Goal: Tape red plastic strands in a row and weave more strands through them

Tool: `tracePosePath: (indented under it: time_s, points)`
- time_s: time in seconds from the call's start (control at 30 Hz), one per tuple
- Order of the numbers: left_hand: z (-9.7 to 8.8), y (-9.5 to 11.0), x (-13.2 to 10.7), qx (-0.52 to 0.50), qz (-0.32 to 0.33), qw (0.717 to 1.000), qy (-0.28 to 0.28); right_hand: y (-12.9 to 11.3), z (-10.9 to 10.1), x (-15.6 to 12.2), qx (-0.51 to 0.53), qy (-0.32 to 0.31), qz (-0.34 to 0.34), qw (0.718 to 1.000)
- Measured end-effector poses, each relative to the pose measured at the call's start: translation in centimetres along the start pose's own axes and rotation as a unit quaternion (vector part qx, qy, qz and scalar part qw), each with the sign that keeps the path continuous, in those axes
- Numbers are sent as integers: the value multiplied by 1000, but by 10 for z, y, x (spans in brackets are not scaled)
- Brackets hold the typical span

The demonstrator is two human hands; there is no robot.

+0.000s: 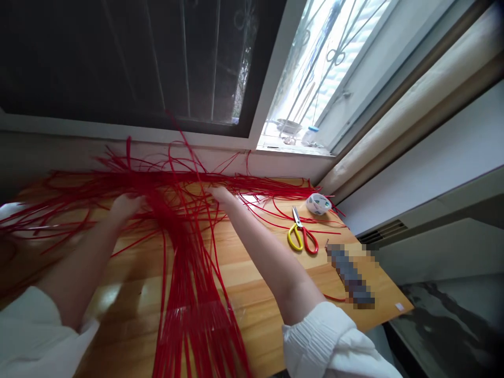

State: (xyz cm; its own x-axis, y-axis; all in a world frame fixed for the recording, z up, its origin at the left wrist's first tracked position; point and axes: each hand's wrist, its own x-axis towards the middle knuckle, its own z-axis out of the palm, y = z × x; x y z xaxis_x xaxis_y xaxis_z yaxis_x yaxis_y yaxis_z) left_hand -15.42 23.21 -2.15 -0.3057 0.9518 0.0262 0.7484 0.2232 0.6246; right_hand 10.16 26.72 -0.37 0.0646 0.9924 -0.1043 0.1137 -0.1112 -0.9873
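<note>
Running down a wooden table [263, 304]: red strands [192, 262], crossed by 1 clear strip [236, 313]. Their upper bundle lies between 2 hands: left hand [129, 203] at its left edge, right hand [220, 194] among looser strands on the right. Fingertips are unclear; cannot tell whether either grip is clenched. Farther right: 1 pair of scissors [300, 226], 1 white roll [314, 205].

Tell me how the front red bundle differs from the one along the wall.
The front bundle runs towards the camera; the back bundle lies along the wall. The front bundle fans out in nearly parallel lines, while the back bundle looks tangled, with loose loops. Both are thin red strands on a wooden table.
</note>
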Motion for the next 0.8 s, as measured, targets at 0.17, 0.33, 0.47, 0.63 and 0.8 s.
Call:
tracePosePath:
  time_s: [0.17,0.33,0.47,0.63,0.8]
  points:
    - [6,7,-63,-3,119,992,39,9,-29,-10,-145,75,-38,986]
    - [35,12,-155,43,357,933,-5,29,-49,-59,-235,12,-69,969]
    - [69,1,-194,116,384,915,-46,58,-44,-113,-416,-93,-63,902]
    - [90,-14,-199,182,406,891,-86,87,-38,-148,-509,-101,-121,846]
    - [92,-13,-197,197,395,891,-103,104,-42,-150,-510,-55,-133,848]
